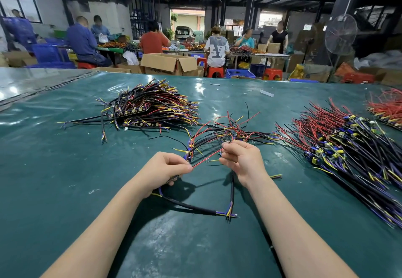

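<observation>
My left hand and right hand each pinch one red wire, mid-frame, just below a small tangle. I judge the sorting partly done: a stacked harness pile lies upper left, and a larger heap remains at right.

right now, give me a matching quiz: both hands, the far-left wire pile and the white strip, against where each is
1 left hand
2 right hand
3 far-left wire pile
4 white strip

a alone on the green table's far side
b heaped beyond the left hand
c pinches the red wire's upper end
d pinches the red wire's lower end

Pairs: 1-d, 2-c, 3-b, 4-a
</observation>
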### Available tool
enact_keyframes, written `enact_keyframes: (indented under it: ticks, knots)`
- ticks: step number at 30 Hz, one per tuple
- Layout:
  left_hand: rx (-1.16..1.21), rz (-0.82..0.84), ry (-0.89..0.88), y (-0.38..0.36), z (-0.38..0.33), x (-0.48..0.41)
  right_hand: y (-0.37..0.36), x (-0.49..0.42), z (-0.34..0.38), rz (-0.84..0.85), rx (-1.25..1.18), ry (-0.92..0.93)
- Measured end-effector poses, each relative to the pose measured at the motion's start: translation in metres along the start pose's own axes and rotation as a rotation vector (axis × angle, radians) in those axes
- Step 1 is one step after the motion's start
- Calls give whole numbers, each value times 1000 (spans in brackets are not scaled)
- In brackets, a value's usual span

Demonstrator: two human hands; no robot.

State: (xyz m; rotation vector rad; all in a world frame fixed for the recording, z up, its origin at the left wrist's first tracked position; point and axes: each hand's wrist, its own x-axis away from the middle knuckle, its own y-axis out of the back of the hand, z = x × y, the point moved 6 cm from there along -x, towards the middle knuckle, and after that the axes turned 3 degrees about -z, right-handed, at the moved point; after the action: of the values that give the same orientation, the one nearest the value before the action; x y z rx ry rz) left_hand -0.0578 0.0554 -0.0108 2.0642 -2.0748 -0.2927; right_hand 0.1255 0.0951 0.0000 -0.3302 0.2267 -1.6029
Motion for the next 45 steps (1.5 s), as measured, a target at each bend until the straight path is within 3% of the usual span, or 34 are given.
enact_keyframes:
  ticks: [3, 5, 8, 11, 15, 21, 29, 36, 45]
  knots:
    - [1, -14, 2, 3, -1, 0, 1, 0, 6, 33, 238, 99]
    - [-5, -23, 3, 4, -1, 0, 2, 0, 13, -13, 564, 234]
    - [-35, -30, 0, 4, -1, -1, -13, 14, 26, -85, 1182, 630]
    - [-106, -36, -11, 3, -1, -1, -42, 33, 23, 115, 1350, 988]
    - [-266, -81, -68, 5, -4, -1, -64, 38, -5, 420, 1640, 887]
    - [-347, -97, -138, 4, -7, -2, -58, 34, -9, 341, 1229, 578]
    - [-286, 18, -43, 22, -1, -2, -50, 23, -6, 373, 1111, 417]
    - [-119, 114, 11, 28, 1, 4, -34, 17, -4, 504, 846, 201]
    - [95, 190, 62, 33, 3, 8, -29, 20, -7, 671, 231, -45]
